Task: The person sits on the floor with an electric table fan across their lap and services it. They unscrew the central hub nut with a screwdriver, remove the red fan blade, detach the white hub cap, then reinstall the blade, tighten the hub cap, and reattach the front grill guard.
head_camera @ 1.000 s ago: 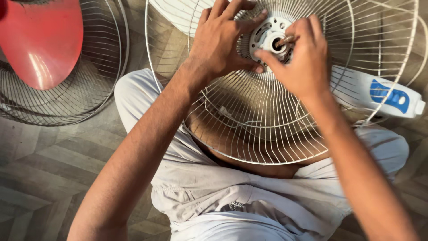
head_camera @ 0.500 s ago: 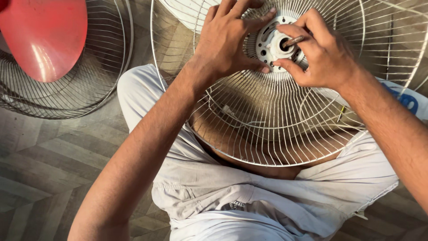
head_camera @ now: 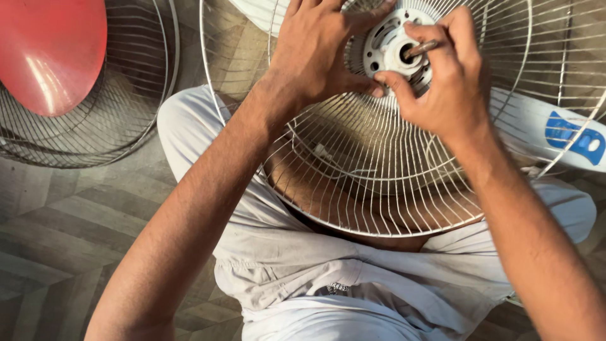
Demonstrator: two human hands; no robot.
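Floor: grey wood-look planks (head_camera: 69,252) laid in a herringbone pattern, with the person sitting on them, pale trousers (head_camera: 328,278) filling the bottom of the view.
Fan guard: a white wire fan guard (head_camera: 372,189) rests across the lap, its rim sweeping from 9 o'clock round through 6 to 3, spokes running in towards the hub.
Hub: the white motor mount plate (head_camera: 390,47) sits at 12 o'clock, ringed with holes, a short metal shaft (head_camera: 421,47) poking out of its centre towards the right.
Left hand: the left hand (head_camera: 319,53) comes in from 7 o'clock and lies on the guard just left of the plate, fingers curled over its upper and lower edges, gripping the plate and the wires around it.
Right hand: the right hand (head_camera: 451,82) reaches in from 4 o'clock, thumb and fingers closed round the right side of the plate, touching the shaft; whether it pinches the shaft itself, I cannot tell.
Stand: a white fan body with a blue mark (head_camera: 568,136) lies under the guard at 3 o'clock.
Second fan: at 10 o'clock, well apart from the hands, a red fan blade (head_camera: 50,53) sits over a darker wire guard (head_camera: 120,120) lying on the floor.
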